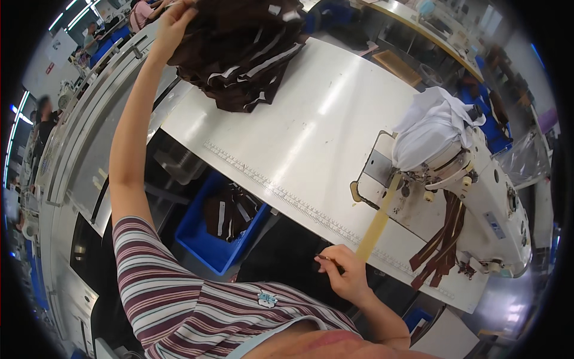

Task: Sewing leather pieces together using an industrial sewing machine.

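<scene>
At the far left of the table, my left hand [174, 27] is stretched out with its fingers closed at the edge of a heap of dark brown fabric pieces [239, 54] with white strips. My right hand [347, 272] is in front of the table's near edge, thumb and fingers pinched together. Something small and dark shows at its fingertips, too small to name. Just beyond it, a yellow strip [376, 230] runs from the sewing machine [478, 185] over the table edge. White cloth [430, 128] covers the machine's head, and brown strips [442, 242] hang beside it.
The white table [311, 131] has a ruler scale along its near edge. Below it, a blue bin [221, 254] holds more brown pieces with white strips. A metal-framed bench [78, 155] stands at the left. Other people [142, 13] sit farther back among worktables.
</scene>
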The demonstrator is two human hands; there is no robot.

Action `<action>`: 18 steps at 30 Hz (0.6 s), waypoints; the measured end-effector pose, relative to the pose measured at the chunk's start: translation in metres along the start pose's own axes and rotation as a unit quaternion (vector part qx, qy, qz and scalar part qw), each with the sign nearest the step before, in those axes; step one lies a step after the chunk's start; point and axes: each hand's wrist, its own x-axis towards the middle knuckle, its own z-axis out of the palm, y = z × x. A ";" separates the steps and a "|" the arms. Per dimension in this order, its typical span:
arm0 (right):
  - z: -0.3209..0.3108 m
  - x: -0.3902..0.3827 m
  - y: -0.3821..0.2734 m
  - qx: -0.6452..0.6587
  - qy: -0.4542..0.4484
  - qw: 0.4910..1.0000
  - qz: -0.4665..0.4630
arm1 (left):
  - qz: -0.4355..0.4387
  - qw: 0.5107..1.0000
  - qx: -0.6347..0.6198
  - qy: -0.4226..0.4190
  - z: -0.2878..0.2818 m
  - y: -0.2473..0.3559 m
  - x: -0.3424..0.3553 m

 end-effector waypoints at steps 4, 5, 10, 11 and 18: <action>-0.002 0.023 -0.017 0.179 0.015 0.961 0.210 | 0.214 0.935 0.273 -0.073 0.047 0.053 0.006; -0.002 0.031 -0.022 0.172 0.052 0.966 0.184 | 0.249 0.900 0.327 -0.144 0.063 0.066 0.001; -0.017 0.108 -0.023 -0.267 0.161 0.937 -0.158 | 0.419 0.829 0.259 -0.266 0.108 0.102 -0.033; -0.007 0.136 -0.024 -0.298 0.215 0.912 -0.183 | 0.443 0.823 0.247 -0.255 0.109 0.101 -0.041; 0.024 0.253 0.022 -0.380 0.214 0.888 -0.145 | 0.269 0.916 0.118 -0.274 0.101 0.110 -0.044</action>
